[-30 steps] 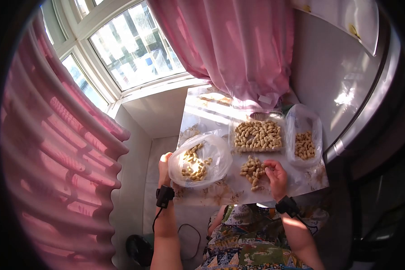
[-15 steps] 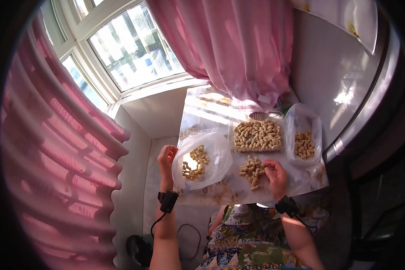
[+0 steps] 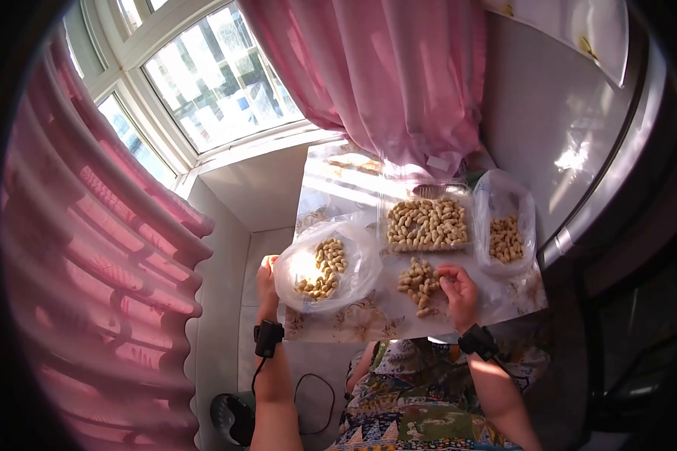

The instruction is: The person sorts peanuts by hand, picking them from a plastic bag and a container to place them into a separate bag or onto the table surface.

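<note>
A white plastic bag [image 3: 362, 259] with peanuts in its open mouth lies at the left of the table. My left hand [image 3: 267, 276] is closed on the bag's left edge. Right of the bag is a loose pile of peanuts [image 3: 419, 283] on the tablecloth. My right hand [image 3: 457, 289] touches the pile's right side, thumb and fingertips pinched together; whatever lies between them is too small to make out. Behind the pile stands a clear plastic box [image 3: 427, 246] full of peanuts. Another clear bag [image 3: 505, 197] holding peanuts stands at the right.
The patterned tablecloth [image 3: 338, 325] covers the table. Pink curtains [image 3: 399, 83] hang behind it and at the left, around a window [image 3: 218, 79]. A pale smooth panel [image 3: 557, 113] rises at the right. Black straps with small boxes are on both wrists.
My left hand has moved left and slightly down, with the bag's edge pulled the same way. The bag's mouth looks wider. My right hand remains beside the pile.
</note>
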Available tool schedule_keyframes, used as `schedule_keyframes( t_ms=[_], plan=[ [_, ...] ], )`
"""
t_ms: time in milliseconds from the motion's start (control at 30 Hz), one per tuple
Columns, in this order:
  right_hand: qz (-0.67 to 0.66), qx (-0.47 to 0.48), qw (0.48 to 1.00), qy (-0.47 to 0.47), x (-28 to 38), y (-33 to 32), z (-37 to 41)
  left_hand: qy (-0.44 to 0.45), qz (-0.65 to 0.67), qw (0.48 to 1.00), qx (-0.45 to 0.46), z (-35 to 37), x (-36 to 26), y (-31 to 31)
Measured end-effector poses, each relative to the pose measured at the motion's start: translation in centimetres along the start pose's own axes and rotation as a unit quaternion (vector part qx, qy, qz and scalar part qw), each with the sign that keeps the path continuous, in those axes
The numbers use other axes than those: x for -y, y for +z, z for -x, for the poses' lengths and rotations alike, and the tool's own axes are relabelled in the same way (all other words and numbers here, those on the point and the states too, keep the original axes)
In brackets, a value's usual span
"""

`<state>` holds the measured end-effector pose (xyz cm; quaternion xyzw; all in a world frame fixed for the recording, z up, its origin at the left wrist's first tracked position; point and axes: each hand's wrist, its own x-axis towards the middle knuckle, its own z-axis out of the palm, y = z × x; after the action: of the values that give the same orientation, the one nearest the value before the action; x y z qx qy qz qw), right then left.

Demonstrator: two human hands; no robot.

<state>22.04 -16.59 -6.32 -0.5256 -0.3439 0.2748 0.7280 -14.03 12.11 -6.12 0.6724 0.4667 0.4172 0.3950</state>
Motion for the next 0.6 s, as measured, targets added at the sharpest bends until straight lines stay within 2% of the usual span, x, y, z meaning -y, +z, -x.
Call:
schedule_keyframes(
  t_ms=[67, 133, 200, 233, 300, 400, 433, 500, 600],
  plan=[
    [-0.002, 0.002, 1.000, 0.004, 0.0, 0.1, 0.0, -0.012, -0.038, 0.999, 0.017, 0.1, 4.0, -1.9],
    [-0.007, 0.001, 1.000, 0.001, 0.2, 0.2, 0.0, -0.022, -0.076, 0.996, 0.033, 0.5, 2.9, -2.6],
    [0.003, 0.002, 1.000, -0.003, 0.1, 0.2, -0.1, -0.100, -0.042, 0.986, 0.128, 1.6, 0.7, -3.0],
    [0.015, 0.001, 1.000, -0.007, 0.0, 0.1, -0.1, -0.100, -0.043, 0.986, 0.128, 1.8, -0.4, -2.7],
    [0.014, -0.002, 1.000, -0.012, -0.3, 0.0, -0.1, 0.019, -0.008, 1.000, 0.008, 1.5, -2.5, -1.7],
    [0.018, -0.012, 1.000, -0.005, -0.2, 0.1, -0.1, 0.061, 0.072, 0.995, -0.008, 0.6, -4.0, -0.7],
    [0.021, -0.013, 1.000, 0.007, 0.0, 0.1, 0.0, 0.059, 0.074, 0.995, -0.007, 0.7, -3.5, -0.9],
    [0.026, -0.014, 1.000, -0.005, -0.4, 0.0, 0.0, 0.077, -0.004, 0.996, 0.047, 0.2, -2.2, -1.2],
    [0.028, -0.020, 0.999, -0.011, -0.6, 0.1, -0.2, 0.050, 0.060, 0.996, 0.044, 0.6, -0.7, -0.7]
  ],
)
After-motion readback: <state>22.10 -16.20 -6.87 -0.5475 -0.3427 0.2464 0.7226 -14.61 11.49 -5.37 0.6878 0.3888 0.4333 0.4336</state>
